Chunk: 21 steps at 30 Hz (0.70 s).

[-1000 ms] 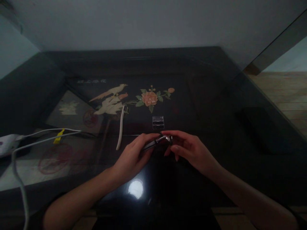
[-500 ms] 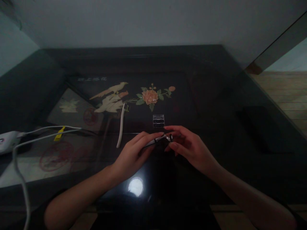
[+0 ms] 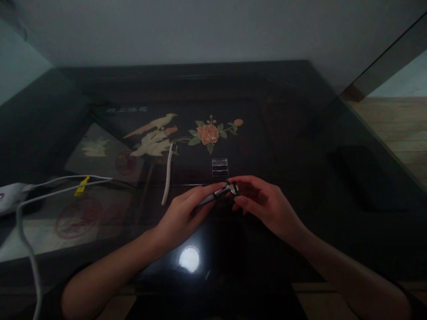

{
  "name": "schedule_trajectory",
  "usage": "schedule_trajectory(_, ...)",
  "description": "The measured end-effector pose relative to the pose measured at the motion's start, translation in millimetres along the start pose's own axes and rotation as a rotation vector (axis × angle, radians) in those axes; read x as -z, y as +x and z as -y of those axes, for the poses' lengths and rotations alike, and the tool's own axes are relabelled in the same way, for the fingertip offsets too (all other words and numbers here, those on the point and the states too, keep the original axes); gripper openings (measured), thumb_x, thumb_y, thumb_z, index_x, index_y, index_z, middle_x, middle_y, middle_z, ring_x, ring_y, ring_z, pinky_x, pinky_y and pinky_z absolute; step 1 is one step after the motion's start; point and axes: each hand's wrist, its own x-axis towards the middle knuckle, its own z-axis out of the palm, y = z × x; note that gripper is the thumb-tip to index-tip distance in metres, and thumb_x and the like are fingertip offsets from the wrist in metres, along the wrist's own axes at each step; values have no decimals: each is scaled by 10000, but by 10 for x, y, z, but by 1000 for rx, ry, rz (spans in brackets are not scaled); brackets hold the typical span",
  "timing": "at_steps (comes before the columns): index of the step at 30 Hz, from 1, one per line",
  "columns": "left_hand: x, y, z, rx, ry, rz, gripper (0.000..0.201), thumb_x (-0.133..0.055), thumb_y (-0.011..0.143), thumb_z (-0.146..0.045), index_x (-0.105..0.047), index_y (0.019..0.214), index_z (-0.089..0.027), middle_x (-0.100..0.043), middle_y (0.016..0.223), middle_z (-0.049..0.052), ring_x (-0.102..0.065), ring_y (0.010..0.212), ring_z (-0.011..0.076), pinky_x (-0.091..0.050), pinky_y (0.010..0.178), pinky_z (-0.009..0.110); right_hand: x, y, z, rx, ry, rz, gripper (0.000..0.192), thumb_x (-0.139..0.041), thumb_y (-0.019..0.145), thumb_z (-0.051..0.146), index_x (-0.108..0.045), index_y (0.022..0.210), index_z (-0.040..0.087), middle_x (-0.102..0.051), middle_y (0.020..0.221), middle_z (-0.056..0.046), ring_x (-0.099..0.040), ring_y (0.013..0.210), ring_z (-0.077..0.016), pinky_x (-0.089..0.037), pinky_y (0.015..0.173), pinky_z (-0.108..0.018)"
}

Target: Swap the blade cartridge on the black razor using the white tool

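My left hand (image 3: 187,211) is closed around the handle of a silver and black razor (image 3: 218,192), its head pointing right. At that head, my right hand (image 3: 262,200) curls its thumb and fingers around the edges; the inner fingertips are partly hidden. Just beyond the hands, a small clear plastic case (image 3: 219,167) with dark slots lies flat on the table. To the left of it rests a thin, pale, slightly curved stick (image 3: 167,175) with a dark patch at its far end.
The glossy black table (image 3: 287,106) has a bird-and-flower inlay (image 3: 207,133) and reflects a lamp. A white power strip (image 3: 13,197) with white cables and a yellow tag (image 3: 82,186) sits at the left. A dark flat object (image 3: 363,178) lies at the right.
The right index finger has drawn in from its stretched position near the clear case onto the razor head. The razor head has turned slightly; the left hand keeps its hold.
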Motion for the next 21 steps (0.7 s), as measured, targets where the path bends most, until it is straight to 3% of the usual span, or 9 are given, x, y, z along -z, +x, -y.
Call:
schedule_trajectory(4, -8, -8, 12, -5, 1, -19, 432, -561, 926, -78, -529, 1338, -202, -687, 1195, 57, -658, 1052, 145, -515, 916, 216, 6, 0, 10, -2, 13, 1, 378, -699, 833, 342, -641, 1174, 188, -701, 904, -43, -668, 681, -133, -499, 557, -232)
schedule_trajectory(13, 46, 11, -48, 46, 0, 27, 478, -487, 945, -42, -521, 1381, -238, -660, 945, 19, -618, 817, 113, -516, 751, 194, -2, 20, -5, -13, 41, -14, 405, -716, 814, 376, -648, 1159, 175, -711, 915, -69, -670, 653, -144, -513, 532, -246)
schedule_trajectory(21, 57, 23, -67, 42, 17, 47, 451, -445, 967, -74, -518, 1389, -215, -624, 935, 25, -599, 811, 114, -506, 735, 186, -18, 7, -18, 6, 52, -33, 382, -734, 807, 361, -659, 1127, 166, -723, 878, -62, -666, 638, -137, -527, 542, -240)
